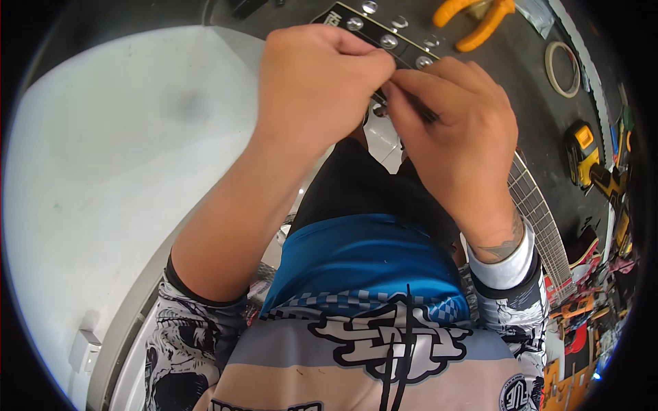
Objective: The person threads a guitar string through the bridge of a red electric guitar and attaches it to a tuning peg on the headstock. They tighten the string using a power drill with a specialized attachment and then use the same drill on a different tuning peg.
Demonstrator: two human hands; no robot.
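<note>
The black headstock [371, 31] of a guitar lies at the top, edged with a pale line and set with several shiny metal tuning pegs [388, 41]. My left hand [312, 89] is over its near side, thumb and fingers pinched together. Close beside it, my right hand [466, 123] is also closed in a pinch, its fingertips almost meeting the left ones. Whatever is between the fingers is too thin or hidden to make out. Past my right wrist runs the fretted guitar neck [538, 209], its middle stretch covered by my right hand.
Orange-handled pliers [486, 31] lie on the dark worktop [531, 96] beyond the headstock. Farther right are a roll of tape [562, 68] and a yellow-and-black power tool battery [583, 152]. Many mixed tools crowd the right edge. A large white surface [123, 137] fills the left.
</note>
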